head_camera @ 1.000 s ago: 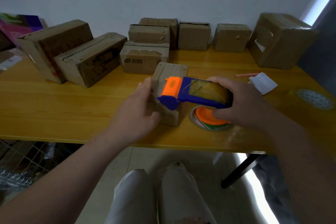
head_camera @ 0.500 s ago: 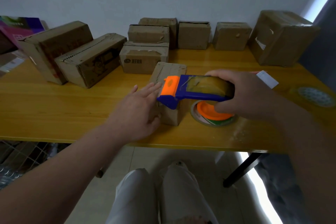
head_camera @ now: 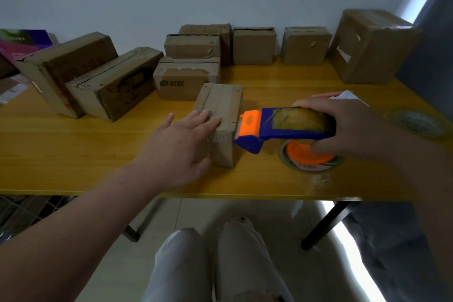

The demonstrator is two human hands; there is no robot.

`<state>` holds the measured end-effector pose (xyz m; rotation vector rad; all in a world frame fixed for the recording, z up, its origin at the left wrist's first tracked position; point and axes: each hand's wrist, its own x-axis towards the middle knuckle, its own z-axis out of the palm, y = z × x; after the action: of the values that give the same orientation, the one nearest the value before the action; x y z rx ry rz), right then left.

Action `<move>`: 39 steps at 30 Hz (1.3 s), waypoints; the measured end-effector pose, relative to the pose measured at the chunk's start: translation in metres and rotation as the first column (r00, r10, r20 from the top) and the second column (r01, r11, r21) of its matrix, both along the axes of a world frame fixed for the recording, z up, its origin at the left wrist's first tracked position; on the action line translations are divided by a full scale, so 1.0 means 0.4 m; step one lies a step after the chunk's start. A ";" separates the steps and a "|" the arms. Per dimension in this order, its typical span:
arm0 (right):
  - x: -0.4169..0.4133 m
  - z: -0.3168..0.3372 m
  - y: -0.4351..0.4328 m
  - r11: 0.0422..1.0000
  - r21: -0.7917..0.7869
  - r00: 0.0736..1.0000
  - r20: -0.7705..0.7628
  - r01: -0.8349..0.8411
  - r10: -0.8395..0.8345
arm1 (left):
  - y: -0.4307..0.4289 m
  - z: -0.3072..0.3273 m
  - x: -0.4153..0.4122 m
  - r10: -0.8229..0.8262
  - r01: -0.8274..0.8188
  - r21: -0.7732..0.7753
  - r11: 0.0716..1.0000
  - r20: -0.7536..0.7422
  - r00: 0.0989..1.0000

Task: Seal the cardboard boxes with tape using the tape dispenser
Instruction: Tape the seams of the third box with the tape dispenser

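Box (head_camera: 221, 103) stands near the front edge of the table (head_camera: 73, 154). The left hand (head_camera: 176, 144) lies flat on the box top, fingers straight. The blue dispenser (head_camera: 282, 127) has its orange head against the box's right near edge. The right hand (head_camera: 355, 127) grips it, fingers curled round its body. A spare roll (head_camera: 297, 155) lies on the table below that hand. More boxes (head_camera: 255, 46) line the wall.

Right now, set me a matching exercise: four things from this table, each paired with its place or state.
1 left hand
2 tape dispenser
3 tape roll
4 biggest box

a lies flat on the table
b rests flat on the small box
c stands at the table's far right
d gripped by the right hand

Pairs: 1-b, 2-d, 3-a, 4-c
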<state>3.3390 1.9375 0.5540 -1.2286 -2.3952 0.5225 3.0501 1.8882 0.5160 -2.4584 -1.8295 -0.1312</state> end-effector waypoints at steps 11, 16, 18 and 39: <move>-0.012 -0.056 0.017 0.995 -0.095 0.996 -0.087 -0.003 -0.006 | 0.017 -0.015 0.056 -0.114 0.113 0.036 0.993 0.030 0.993; 0.025 -0.023 0.004 1.000 0.000 0.994 -0.105 0.015 -0.015 | 0.017 -0.011 0.056 -0.118 0.117 0.044 0.992 0.021 0.993; 0.029 -0.015 -0.001 1.000 0.011 0.996 -0.092 0.003 -0.002 | 0.015 -0.008 0.055 -0.118 0.117 0.031 0.993 0.009 0.993; -0.057 0.020 0.052 0.978 -0.197 0.966 0.257 0.066 -0.013 | 0.020 -0.006 0.062 -0.082 0.082 0.026 0.996 0.011 0.997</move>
<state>3.3160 1.9584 0.5619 -1.5113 -2.5719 0.6466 3.0748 1.8961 0.5137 -2.5214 -1.7207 -0.1728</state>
